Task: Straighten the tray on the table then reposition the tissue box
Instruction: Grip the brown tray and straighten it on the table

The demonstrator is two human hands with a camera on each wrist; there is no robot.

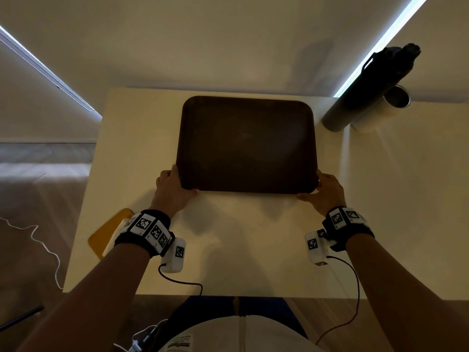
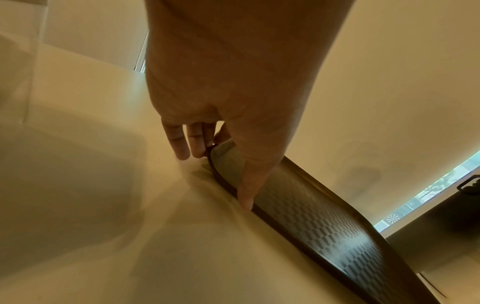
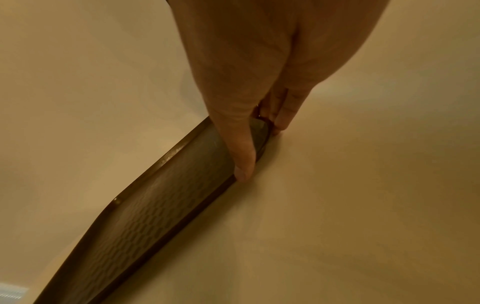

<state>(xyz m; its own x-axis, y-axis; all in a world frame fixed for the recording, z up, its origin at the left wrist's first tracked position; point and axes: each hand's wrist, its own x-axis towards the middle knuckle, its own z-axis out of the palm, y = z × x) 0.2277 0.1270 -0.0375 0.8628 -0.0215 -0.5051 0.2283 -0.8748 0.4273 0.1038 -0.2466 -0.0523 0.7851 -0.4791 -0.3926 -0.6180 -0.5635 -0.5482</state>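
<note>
A dark brown tray (image 1: 247,143) with a textured floor lies flat on the white table (image 1: 241,237), its sides roughly square to the table's edges. My left hand (image 1: 175,186) holds the tray's near left corner, thumb along the near rim and fingers against the left side (image 2: 215,176). At the near right corner my right hand (image 1: 322,189) grips the same way (image 3: 259,152). The tray (image 2: 311,216) (image 3: 145,216) holds nothing. A yellow and white object (image 1: 106,235), maybe the tissue box, sits at the table's left edge, partly hidden by my left wrist.
A tall dark bottle (image 1: 368,92) and a pale cylindrical cup (image 1: 380,110) stand at the table's back right corner, close to the tray's far right corner. A wall runs just behind the table. Bare tabletop lies between the tray and the near edge.
</note>
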